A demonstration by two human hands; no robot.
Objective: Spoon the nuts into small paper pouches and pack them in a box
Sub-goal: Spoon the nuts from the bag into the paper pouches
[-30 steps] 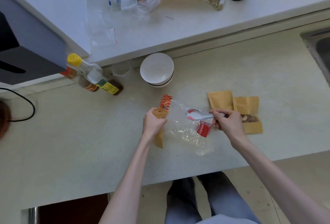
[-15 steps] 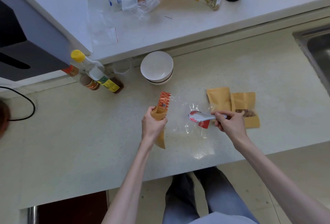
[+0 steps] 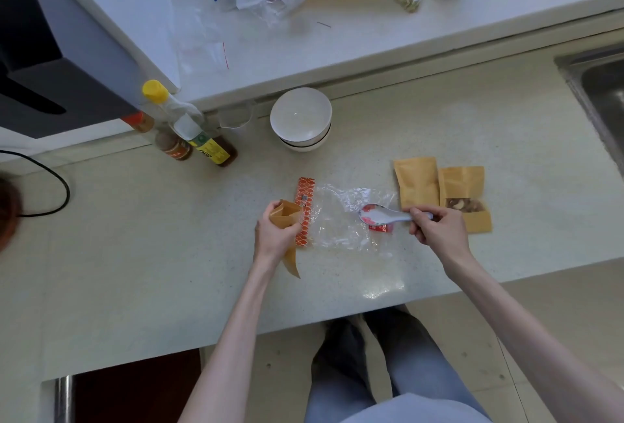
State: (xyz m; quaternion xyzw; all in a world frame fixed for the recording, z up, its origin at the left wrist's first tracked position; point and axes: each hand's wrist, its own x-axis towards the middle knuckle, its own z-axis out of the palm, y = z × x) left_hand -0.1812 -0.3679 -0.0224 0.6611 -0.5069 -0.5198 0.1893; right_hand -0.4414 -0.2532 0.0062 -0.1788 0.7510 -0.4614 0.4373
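The left hand (image 3: 275,237) grips a brown paper pouch (image 3: 285,220) with its mouth held open, above the pale worktop (image 3: 135,270). The right hand (image 3: 439,232) pinches the handle of a white spoon (image 3: 381,214), whose bowl sits over a crumpled clear plastic bag (image 3: 341,220) lying between the two hands. The bag has an orange patterned strip (image 3: 305,210) along its left edge, just beside the held pouch. Right of the bag, two more pouches lie flat: a plain one (image 3: 417,181) and, partly overlapping it, one with a window showing nuts (image 3: 464,205). Farther back stand stacked white bowls (image 3: 300,118) and, to their left, several bottles (image 3: 196,132).
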